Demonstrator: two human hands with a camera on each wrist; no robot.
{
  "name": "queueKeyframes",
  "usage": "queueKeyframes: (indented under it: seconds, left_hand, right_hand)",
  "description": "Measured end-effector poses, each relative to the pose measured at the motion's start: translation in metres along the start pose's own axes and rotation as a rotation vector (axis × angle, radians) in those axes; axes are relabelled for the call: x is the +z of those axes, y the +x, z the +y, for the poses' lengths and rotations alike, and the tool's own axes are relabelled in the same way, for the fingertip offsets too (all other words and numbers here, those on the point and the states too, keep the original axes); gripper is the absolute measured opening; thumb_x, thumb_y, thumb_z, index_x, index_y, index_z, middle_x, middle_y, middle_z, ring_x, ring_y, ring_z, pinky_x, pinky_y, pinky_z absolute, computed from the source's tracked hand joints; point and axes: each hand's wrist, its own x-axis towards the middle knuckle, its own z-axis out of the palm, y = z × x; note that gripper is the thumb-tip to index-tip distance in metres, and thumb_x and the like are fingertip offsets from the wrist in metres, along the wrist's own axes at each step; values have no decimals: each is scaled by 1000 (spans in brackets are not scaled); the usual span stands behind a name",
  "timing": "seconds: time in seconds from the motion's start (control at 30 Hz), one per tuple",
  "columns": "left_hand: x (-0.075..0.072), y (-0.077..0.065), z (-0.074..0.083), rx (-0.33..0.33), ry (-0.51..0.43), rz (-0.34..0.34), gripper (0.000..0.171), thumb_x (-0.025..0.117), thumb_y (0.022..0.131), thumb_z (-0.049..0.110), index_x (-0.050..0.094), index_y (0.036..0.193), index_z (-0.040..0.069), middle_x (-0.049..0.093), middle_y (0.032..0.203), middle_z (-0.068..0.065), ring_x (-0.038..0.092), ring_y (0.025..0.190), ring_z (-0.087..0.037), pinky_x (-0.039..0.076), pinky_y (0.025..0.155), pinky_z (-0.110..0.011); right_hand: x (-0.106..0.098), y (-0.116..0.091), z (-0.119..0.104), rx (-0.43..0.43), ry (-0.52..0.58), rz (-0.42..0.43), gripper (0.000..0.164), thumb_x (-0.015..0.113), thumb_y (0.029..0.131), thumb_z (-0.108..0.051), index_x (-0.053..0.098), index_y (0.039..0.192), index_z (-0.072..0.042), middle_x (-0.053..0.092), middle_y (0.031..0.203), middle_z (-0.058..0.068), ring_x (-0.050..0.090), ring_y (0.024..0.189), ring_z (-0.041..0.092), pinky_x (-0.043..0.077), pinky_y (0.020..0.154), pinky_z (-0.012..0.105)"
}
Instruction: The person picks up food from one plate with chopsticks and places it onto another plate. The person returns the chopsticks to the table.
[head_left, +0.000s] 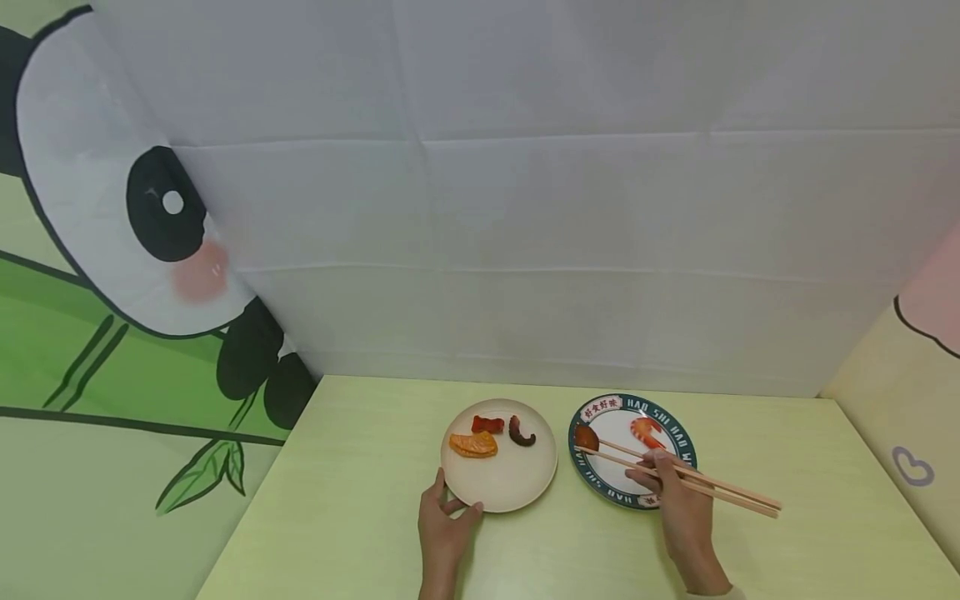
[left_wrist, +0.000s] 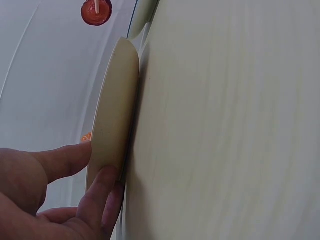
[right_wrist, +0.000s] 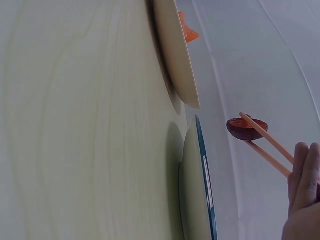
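Note:
My left hand (head_left: 447,529) grips the near left rim of a cream plate (head_left: 517,483), thumb and fingertips at its edge. A yellow-orange piece of food (head_left: 474,445), a red piece (head_left: 487,425) and a dark curled piece (head_left: 522,432) lie on that plate. In my right hand (head_left: 682,504) is a pair of chopsticks (head_left: 731,492). Their tips pinch a reddish-brown rounded piece of food (right_wrist: 247,129), held up above the blue-rimmed plate (head_left: 603,487) in the right wrist view. A shrimp (head_left: 645,432) lies on that plate, partly behind the right hand's chopsticks in the head view.
Both plates stand side by side on a pale yellow-green table (head_left: 337,500). Behind them rises a grey-white cloth backdrop (head_left: 525,250). A panda-printed panel (head_left: 112,208) borders the left side, and a pale yellow panel (head_left: 900,400) the right.

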Motion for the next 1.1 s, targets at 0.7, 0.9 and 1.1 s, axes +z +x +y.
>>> queueKeyframes:
  seconds: [0.7,0.9,1.1]
  left_hand:
    - [-1,0,0,-23,35,-2,86,78,64,-3,34,139,-5,42,132,-22,62,84,-24,49,72,-34]
    - [-1,-1,2,-25,28,1,87,78,64,-5,33,140,-6,42,132,-23,62,84,-24,49,76,-39]
    - [0,-1,1,-31,28,3,87,77,64,-5,34,140,-5,43,132,-21,62,84,-23,49,74,-36]
  right_hand:
    - [8,-12,-36,113,-112,124,41,53,94,-26,59,108,12,64,90,16,69,72,24,51,71,27]
    - [6,-12,-39,140,-78,159,44,56,92,-27,58,111,12,65,90,13,69,71,23,51,72,27]
    - [4,-12,-42,127,-54,169,42,55,92,-26,59,110,12,66,92,16,69,71,24,51,72,28]
